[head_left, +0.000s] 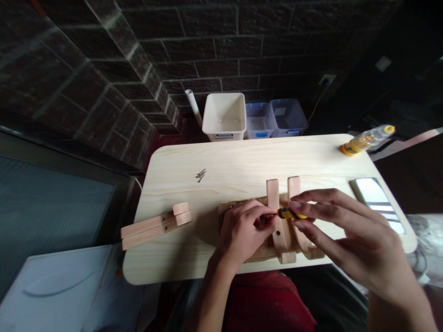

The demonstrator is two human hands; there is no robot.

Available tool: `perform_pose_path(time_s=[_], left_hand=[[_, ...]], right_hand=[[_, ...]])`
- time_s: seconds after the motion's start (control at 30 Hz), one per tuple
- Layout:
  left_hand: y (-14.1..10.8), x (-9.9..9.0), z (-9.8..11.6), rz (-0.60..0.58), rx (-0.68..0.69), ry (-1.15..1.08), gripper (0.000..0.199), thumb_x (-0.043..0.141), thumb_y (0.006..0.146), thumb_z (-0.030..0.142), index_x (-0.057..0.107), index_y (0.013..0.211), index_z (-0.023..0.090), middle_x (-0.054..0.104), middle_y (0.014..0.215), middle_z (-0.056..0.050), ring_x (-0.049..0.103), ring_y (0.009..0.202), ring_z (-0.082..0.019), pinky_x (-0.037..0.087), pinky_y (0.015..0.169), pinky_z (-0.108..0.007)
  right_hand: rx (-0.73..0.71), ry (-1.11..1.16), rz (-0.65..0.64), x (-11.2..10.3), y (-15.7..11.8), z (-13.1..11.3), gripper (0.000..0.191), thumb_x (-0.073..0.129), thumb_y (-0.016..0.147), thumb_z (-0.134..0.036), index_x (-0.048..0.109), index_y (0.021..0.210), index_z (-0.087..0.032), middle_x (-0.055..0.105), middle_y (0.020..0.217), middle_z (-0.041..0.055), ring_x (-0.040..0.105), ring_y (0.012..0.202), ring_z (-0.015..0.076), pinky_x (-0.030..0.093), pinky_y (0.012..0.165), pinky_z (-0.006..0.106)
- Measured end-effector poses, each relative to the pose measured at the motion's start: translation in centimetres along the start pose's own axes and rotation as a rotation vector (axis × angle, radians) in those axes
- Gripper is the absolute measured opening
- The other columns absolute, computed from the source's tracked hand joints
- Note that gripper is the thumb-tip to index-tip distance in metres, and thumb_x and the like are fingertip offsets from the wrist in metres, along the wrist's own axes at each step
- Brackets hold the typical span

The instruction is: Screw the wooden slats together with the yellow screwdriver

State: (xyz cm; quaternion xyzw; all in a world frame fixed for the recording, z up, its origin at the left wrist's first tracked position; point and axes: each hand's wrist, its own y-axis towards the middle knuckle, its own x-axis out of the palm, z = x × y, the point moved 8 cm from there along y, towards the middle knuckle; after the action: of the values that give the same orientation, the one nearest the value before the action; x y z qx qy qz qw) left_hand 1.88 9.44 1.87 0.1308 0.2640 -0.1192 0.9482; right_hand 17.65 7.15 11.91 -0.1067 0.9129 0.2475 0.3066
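My right hand grips a small screwdriver with a yellow and black handle between thumb and fingertips. Its tip points left, at the pinched fingertips of my left hand; whatever they hold is too small to make out. Beneath both hands lies a brown wooden board, partly hidden by my left hand. Across it rest two curved wooden hooks, a left one with a dark hole showing and a right one. Two similar wooden hooks lie side by side at the table's left.
Several screws lie on the pale wooden table. A clear bottle with yellow ends stands at the back right, above a phone. Behind the table are a cream bin, two bluish plastic boxes and a brick wall.
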Motion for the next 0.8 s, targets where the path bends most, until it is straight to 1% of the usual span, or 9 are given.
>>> perform_pose_path(time_s=[0.13,0.23,0.3,0.37,0.43,0.53,0.67,0.8], left_hand=[[-0.09,0.18,-0.23,0.004,0.003,0.008,0.007,0.073,0.092,0.023,0.079,0.096,0.025,0.076,0.086,0.0,0.067,0.071,-0.012,0.051,0.068,-0.024],[-0.11,0.3,-0.25,-0.001,0.005,0.003,0.007,0.072,0.094,0.023,0.078,0.097,0.024,0.075,0.087,0.0,0.067,0.07,-0.011,0.05,0.068,-0.024],[-0.14,0.3,-0.22,-0.003,0.003,0.007,0.007,0.072,0.093,0.023,0.078,0.097,0.024,0.075,0.087,0.001,0.066,0.071,-0.011,0.05,0.068,-0.024],[-0.19,0.32,-0.18,-0.009,0.001,0.007,0.007,0.072,0.094,0.023,0.078,0.098,0.023,0.075,0.088,0.001,0.067,0.072,-0.011,0.05,0.069,-0.023],[-0.22,0.32,-0.13,-0.01,0.004,0.007,0.007,0.072,0.094,0.024,0.077,0.098,0.023,0.076,0.089,0.001,0.067,0.072,-0.011,0.05,0.069,-0.023],[-0.21,0.23,-0.01,-0.003,0.018,0.006,0.006,0.072,0.093,0.022,0.077,0.097,0.023,0.075,0.088,0.001,0.067,0.072,-0.011,0.05,0.068,-0.023],[-0.1,0.11,0.11,-0.001,0.027,0.032,0.004,0.074,0.09,0.02,0.077,0.092,0.023,0.075,0.085,0.001,0.065,0.07,-0.011,0.049,0.067,-0.023],[-0.01,0.07,0.33,-0.007,0.04,0.054,0.005,0.072,0.092,0.021,0.076,0.093,0.023,0.075,0.086,0.001,0.066,0.071,-0.012,0.048,0.068,-0.024]], right_hand=[[0.029,0.103,-0.047,0.44,-0.03,0.31,0.049,0.067,0.099,-0.006,0.068,0.14,-0.032,0.074,0.134,0.0052,0.069,0.125,0.0197,0.061,0.1,0.027],[0.04,0.145,-0.055,0.5,-0.04,0.37,0.051,0.063,0.1,-0.004,0.067,0.142,-0.033,0.073,0.138,0.0043,0.068,0.129,0.0196,0.06,0.101,0.027],[0.042,0.137,-0.051,0.4,-0.08,0.46,0.05,0.063,0.1,-0.004,0.067,0.141,-0.032,0.073,0.14,0.0044,0.068,0.128,0.0187,0.059,0.102,0.026],[0.049,0.116,-0.042,0.27,-0.14,0.69,0.048,0.063,0.101,-0.005,0.067,0.141,-0.031,0.072,0.141,0.0052,0.071,0.122,0.0177,0.059,0.102,0.026],[0.048,0.109,-0.035,0.21,-0.2,0.82,0.044,0.063,0.102,-0.007,0.068,0.139,-0.031,0.073,0.139,0.0061,0.073,0.116,0.0176,0.061,0.098,0.026],[0.045,0.122,-0.033,0.31,-0.17,0.74,0.04,0.067,0.101,-0.009,0.069,0.135,-0.029,0.074,0.133,0.0076,0.071,0.12,0.0206,0.062,0.096,0.028],[0.028,0.143,-0.054,0.64,0.06,0.17,0.037,0.068,0.1,-0.009,0.07,0.132,-0.028,0.075,0.128,0.0087,0.07,0.121,0.022,0.06,0.101,0.032],[0.046,0.164,-0.017,0.43,0.11,0.27,0.036,0.069,0.099,-0.01,0.071,0.13,-0.027,0.074,0.127,0.0087,0.07,0.121,0.0223,0.059,0.103,0.033]])
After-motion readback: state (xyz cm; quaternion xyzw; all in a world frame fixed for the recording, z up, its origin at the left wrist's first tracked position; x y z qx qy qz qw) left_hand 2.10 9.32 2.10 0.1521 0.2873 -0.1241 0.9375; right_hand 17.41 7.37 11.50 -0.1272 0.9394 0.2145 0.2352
